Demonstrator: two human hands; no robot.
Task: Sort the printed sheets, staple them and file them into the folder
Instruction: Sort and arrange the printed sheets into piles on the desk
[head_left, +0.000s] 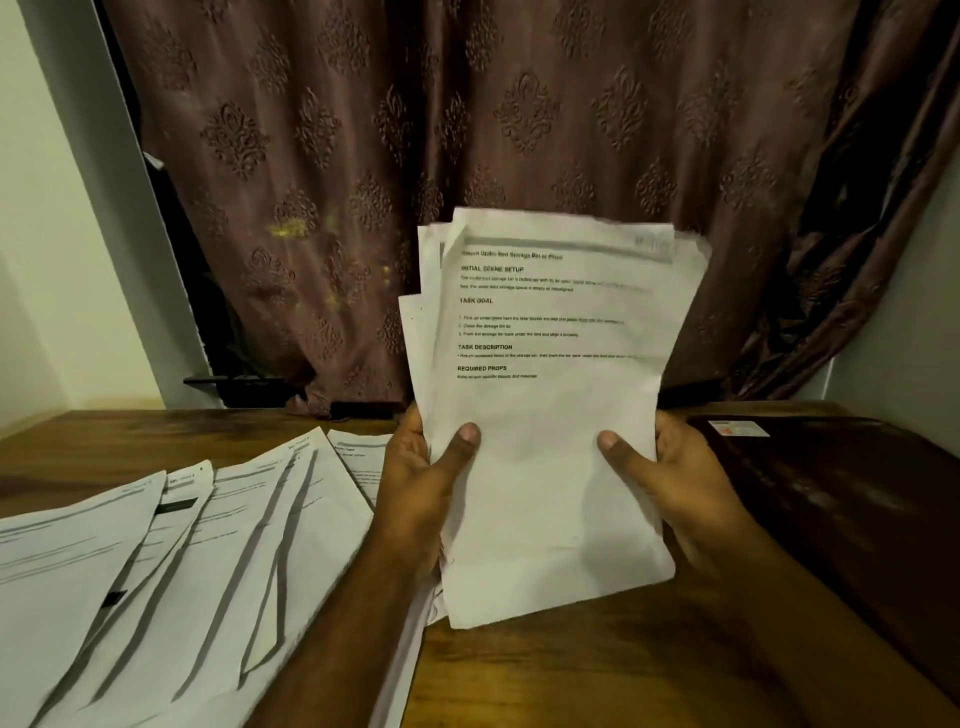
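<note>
Several printed sheets are held upright as one loose stack (550, 415) above the wooden table (597, 675), in front of a brown patterned curtain (467, 104). The stack is gripped at its left edge by the left hand (421, 499), whose thumb is pressed on the front page, and at its right edge by the right hand (675, 483), thumb likewise laid on the paper; both hands are clamped on the stack, apart from each other with the page between them. The sheets are unevenly aligned, so that the edges of those behind are seen fanned out at the upper left. The paper is white, slightly creased and bowed at the top.

On the front page the bold headings "INITIAL SCENE SETUP", "TASK GOAL", "TASK DESCRIPTION" and "REQUIRED PROPS" can be read; the title line and the small text beneath them are too blurred to be made out fully.

More printed sheets (171, 571) are spread overlapping on the table to the left, their headers and text unreadable. A dark folder (841, 509) is laid flat on the table at the right, closed, with a small white label (738, 428) near its far corner; the writing on the label cannot be read, and whether anything is inside the folder cannot be told.
</note>
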